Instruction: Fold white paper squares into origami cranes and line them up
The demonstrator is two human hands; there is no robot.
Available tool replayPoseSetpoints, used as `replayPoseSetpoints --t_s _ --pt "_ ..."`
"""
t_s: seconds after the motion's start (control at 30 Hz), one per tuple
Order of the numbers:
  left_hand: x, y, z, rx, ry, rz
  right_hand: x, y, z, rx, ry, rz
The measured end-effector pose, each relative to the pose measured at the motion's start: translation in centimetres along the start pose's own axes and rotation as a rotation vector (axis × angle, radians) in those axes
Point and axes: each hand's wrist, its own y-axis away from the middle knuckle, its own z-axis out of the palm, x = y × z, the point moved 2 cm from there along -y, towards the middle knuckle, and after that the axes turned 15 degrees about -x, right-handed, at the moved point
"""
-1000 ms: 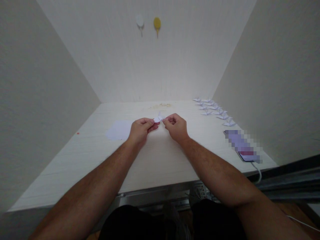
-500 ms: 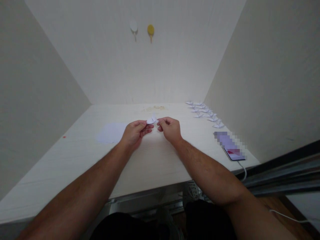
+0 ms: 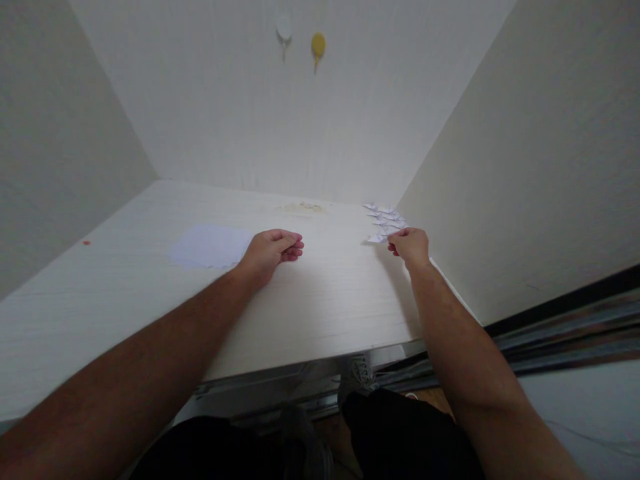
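Observation:
My right hand (image 3: 411,245) pinches a white folded paper crane (image 3: 377,239) at the right of the table, just in front of the other paper cranes (image 3: 384,215). Those stand in rows near the right wall, and my hand covers some of them. Over the middle of the table is my left hand (image 3: 275,252), its thumb pressed to curled fingers, with nothing visible in them. Beside its wrist, on the left, lies a stack of white paper (image 3: 207,247).
The white table (image 3: 310,313) meets walls at the back and right. A white hook (image 3: 283,28) and a yellow hook (image 3: 318,45) are on the back wall. A small red spot (image 3: 87,243) marks the table's left side. My knees are below the front edge.
My right hand has carried the paper crane from the middle to the right, and my left hand has let go of it. The view has shifted; my right arm now hides the phone.

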Motion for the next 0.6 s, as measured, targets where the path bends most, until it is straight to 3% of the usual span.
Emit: replayPoseSetpoints --t_s 0.13,0.3,0.6 --pt "0.0 -0.1 0.2 0.005 -0.03 -0.007 2.3 -1.1 -1.9 0.067 0.202 0.071" --pt "-0.1 -0.1 0.4 -0.004 -0.072 -0.009 2.8 -1.6 -2.6 0.082 0.429 0.062" --pt "0.1 -0.1 0.4 0.003 -0.066 0.003 3.7 -2.1 -2.4 0.107 0.456 0.049"
